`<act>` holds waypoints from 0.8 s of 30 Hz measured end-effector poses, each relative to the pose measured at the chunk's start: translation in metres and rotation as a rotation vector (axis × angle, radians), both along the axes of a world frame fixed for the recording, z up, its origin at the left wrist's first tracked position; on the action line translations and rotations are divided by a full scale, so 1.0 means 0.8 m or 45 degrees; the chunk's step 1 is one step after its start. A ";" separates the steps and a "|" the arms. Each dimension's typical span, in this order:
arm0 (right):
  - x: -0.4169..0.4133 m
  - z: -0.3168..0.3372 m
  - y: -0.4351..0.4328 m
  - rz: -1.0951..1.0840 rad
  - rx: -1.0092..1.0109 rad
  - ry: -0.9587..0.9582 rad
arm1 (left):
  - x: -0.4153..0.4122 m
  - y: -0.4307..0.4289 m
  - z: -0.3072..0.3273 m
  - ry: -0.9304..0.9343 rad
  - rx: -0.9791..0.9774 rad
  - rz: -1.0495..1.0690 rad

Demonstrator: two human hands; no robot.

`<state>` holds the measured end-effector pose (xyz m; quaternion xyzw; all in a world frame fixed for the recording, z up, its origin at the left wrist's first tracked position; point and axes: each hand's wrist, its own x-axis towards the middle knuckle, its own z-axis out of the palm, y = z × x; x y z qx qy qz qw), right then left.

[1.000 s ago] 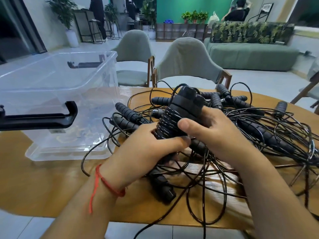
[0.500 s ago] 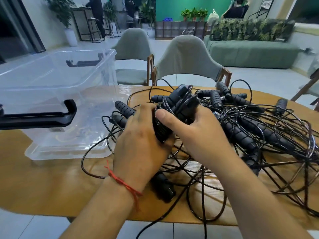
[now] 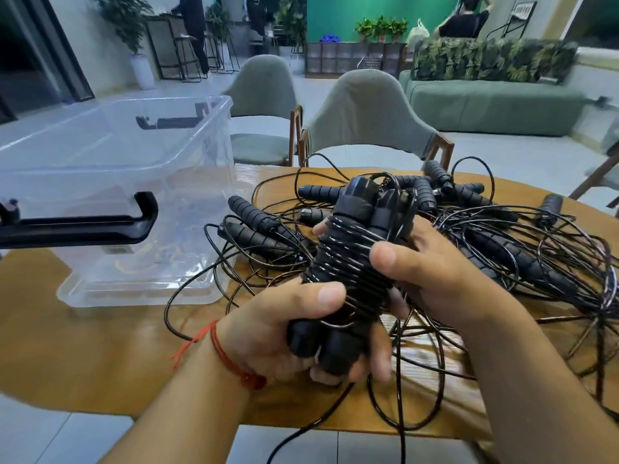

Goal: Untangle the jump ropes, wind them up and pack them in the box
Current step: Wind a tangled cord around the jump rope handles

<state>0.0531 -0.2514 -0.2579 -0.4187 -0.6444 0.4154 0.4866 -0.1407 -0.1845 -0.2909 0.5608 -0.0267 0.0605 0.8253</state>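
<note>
Both hands grip one wound rope bundle [image 3: 348, 262]: left hand [image 3: 288, 333] low, right hand [image 3: 432, 279] higher. Tangled ropes [image 3: 502, 249] sprawl right; clear box [image 3: 110, 182] stands left on the table [image 3: 67, 346].

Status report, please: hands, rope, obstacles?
Left hand and right hand both hold wound rope bundle. Box stands left. Tangled pile behind and under bundle.

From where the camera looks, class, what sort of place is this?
Probably a lounge or café-style common room: a green sofa, padded chairs at a wooden table, and potted plants by the far wall.
</note>
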 end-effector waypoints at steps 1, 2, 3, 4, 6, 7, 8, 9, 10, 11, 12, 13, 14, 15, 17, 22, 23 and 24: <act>0.001 0.001 0.000 0.002 0.004 -0.001 | 0.001 -0.001 0.000 -0.025 0.019 0.007; 0.002 0.004 -0.001 -0.013 0.000 -0.010 | 0.001 0.000 0.002 -0.016 0.052 0.072; 0.004 0.007 -0.002 -0.050 -0.007 -0.032 | 0.002 0.003 0.007 0.031 0.096 0.179; 0.007 0.009 -0.003 -0.104 -0.010 -0.064 | 0.002 0.006 0.014 0.097 0.164 0.298; 0.014 0.011 -0.002 -0.215 -0.020 -0.185 | -0.001 0.010 0.027 0.226 0.471 0.527; 0.016 0.011 -0.002 -0.261 -0.031 -0.256 | -0.002 0.011 0.032 0.297 0.682 0.644; 0.015 0.012 -0.002 -0.304 -0.045 -0.314 | -0.003 0.011 0.035 0.369 0.877 0.768; 0.013 0.013 -0.001 -0.339 -0.056 -0.351 | -0.004 0.010 0.036 0.413 1.019 0.893; 0.009 0.014 0.000 -0.368 -0.062 -0.357 | -0.003 0.008 0.036 0.431 1.117 1.007; 0.006 0.014 0.001 -0.396 -0.059 -0.341 | 0.000 0.006 0.036 0.437 1.187 1.109; 0.002 0.015 0.002 -0.426 -0.047 -0.326 | 0.002 0.004 0.033 0.446 1.247 1.209; -0.002 0.015 0.003 -0.456 -0.028 -0.325 | 0.006 0.002 0.030 0.457 1.292 1.302; -0.005 0.014 0.005 -0.480 -0.012 -0.333 | 0.008 0.001 0.026 0.454 1.329 1.385; -0.009 0.014 0.005 -0.485 0.000 -0.335 | 0.010 0.000 0.021 0.439 1.372 1.458; -0.020 0.014 0.006 -0.482 0.018 -0.280 | 0.014 -0.001 0.015 0.421 1.495 1.595; -0.045 0.005 0.010 -0.557 0.046 -0.084 | 0.019 0.001 0.007 0.425 1.711 1.807; -0.045 0.003 0.012 -0.565 0.029 -0.049 | 0.021 0.000 0.008 0.448 1.742 1.795; -0.043 0.001 0.014 -0.569 0.017 -0.010 | 0.022 -0.003 0.009 0.462 1.749 1.747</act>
